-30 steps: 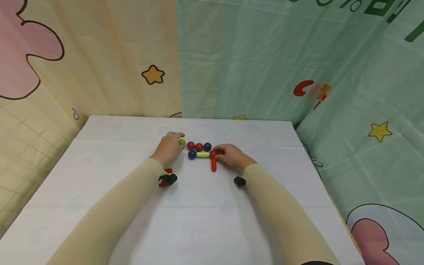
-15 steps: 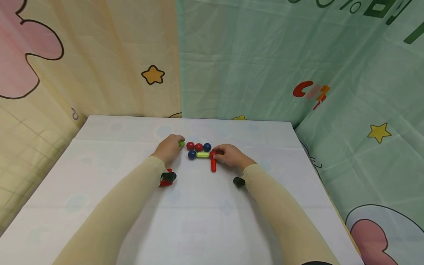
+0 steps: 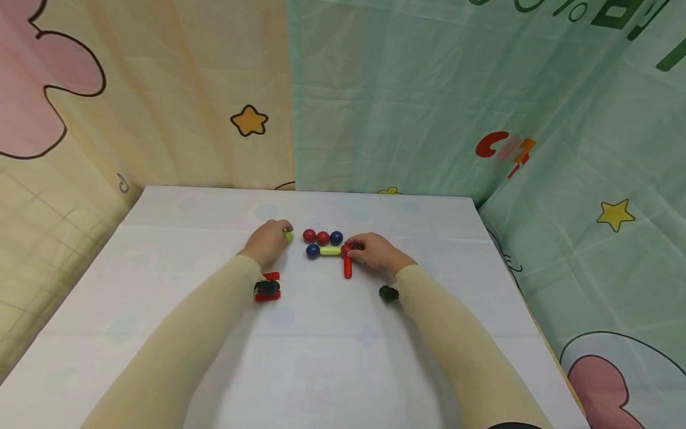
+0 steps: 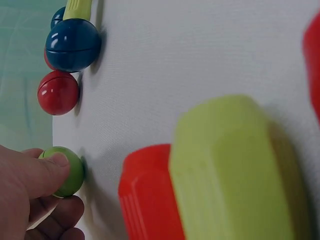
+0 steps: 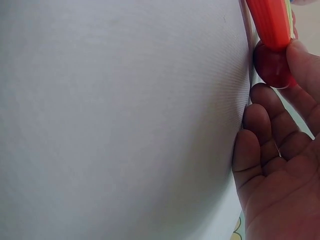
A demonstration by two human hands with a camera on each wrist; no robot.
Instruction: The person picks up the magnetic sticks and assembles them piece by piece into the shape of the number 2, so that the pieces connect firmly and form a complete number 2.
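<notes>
Between thumb and fingers my left hand pinches a green ball, left of the other pieces. My right hand holds a red ball with thumb and fingertips. From that ball a red rod points toward me, and a yellow-green rod runs left to a blue ball. Behind this joined piece, two red balls and another blue ball sit in a row.
Under my left wrist lie red rods and a yellow-green rod, partly hidden by the dark wrist camera. A white cloth covers the table. Printed curtains hang behind and beside it.
My left hand has drawn the green ball slightly left and toward me, away from the row of balls. My right hand has stayed on the red ball.
</notes>
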